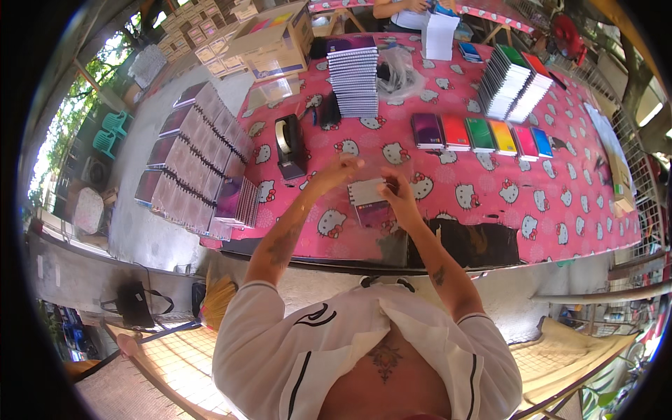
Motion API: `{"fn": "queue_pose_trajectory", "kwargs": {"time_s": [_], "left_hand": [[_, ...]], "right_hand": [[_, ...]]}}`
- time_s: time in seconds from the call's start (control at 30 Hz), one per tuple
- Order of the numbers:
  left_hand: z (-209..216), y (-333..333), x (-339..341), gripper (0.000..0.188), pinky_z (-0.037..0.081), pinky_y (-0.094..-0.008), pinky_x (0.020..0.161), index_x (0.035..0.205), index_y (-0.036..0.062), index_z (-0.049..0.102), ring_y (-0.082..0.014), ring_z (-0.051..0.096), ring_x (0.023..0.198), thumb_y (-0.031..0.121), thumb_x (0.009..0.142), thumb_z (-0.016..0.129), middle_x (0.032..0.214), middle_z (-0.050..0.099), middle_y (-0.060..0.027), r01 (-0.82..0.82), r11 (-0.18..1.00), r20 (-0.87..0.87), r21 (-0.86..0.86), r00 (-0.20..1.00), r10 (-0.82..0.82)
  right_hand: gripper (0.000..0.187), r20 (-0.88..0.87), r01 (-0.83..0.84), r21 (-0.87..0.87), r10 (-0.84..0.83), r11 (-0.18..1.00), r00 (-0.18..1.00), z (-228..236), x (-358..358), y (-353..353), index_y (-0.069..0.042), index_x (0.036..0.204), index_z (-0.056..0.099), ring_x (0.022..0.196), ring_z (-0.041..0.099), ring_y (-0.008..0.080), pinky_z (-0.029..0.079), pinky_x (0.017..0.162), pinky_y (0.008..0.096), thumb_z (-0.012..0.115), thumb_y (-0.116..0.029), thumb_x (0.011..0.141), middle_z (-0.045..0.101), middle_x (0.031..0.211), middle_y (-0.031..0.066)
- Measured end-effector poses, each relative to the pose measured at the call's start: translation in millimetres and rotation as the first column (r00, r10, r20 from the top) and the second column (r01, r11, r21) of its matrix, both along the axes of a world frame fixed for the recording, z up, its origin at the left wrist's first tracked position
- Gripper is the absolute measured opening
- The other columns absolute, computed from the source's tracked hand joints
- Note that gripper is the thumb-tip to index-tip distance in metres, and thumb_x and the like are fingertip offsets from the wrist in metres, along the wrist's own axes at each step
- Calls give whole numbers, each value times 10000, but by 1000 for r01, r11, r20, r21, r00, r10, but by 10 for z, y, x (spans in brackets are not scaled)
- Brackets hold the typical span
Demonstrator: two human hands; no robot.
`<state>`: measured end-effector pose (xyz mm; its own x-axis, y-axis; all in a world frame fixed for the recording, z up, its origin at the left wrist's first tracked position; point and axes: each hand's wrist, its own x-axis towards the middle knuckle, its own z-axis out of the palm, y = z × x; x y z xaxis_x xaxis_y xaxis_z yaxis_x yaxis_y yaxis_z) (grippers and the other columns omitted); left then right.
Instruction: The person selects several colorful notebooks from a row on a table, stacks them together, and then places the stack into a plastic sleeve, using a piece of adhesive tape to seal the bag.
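In front of me on the table lies a small notebook (369, 194) with a pale upper part and a dark purple lower part, and what looks like clear plastic around it. My right hand (397, 190) has its thumb and bent fingers closed at the notebook's upper right corner. Just above and left of it, my left hand (341, 168) is held in a pinch. What sits between those fingertips, if anything, is too small to tell. A black tape dispenser (290, 148) with a roll stands left of my left hand.
Tall stacks of spiral notebooks (192, 157) stand on the left, with a small purple stack (236, 201) beside them. Another notebook tower (352, 80) rises ahead. Coloured notebooks (481, 134) lie in a row at right. A cardboard box (274, 43) and a co-worker's hands (418, 5) are beyond.
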<state>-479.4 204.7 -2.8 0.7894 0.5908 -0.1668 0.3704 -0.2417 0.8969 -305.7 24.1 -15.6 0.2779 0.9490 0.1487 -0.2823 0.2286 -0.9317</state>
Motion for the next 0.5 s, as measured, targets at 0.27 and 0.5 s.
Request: {"fn": "queue_pose_trajectory", "kwargs": {"time_s": [0.27,0.5], "left_hand": [[940,-1238,-211,453,532,-306,787,1065,10,673,-174,650,953,324,767,808,1024,670,-78,-294,756,65,585,946,317],[920,-1249,-2018,399,461,-243,570,895,5,669,-84,583,644,397,875,737,800,647,-37,-875,278,429,-396,92,899]], "right_hand": [[375,-202,252,-356,-338,900,919,-179,199,-127,-125,1242,604,923,560,97,466,767,253,620,-389,976,613,1071,-5],[234,52,256,-209,-251,944,967,-472,503,-364,-78,1195,611,973,565,84,465,810,253,596,-178,983,607,1078,0]]}}
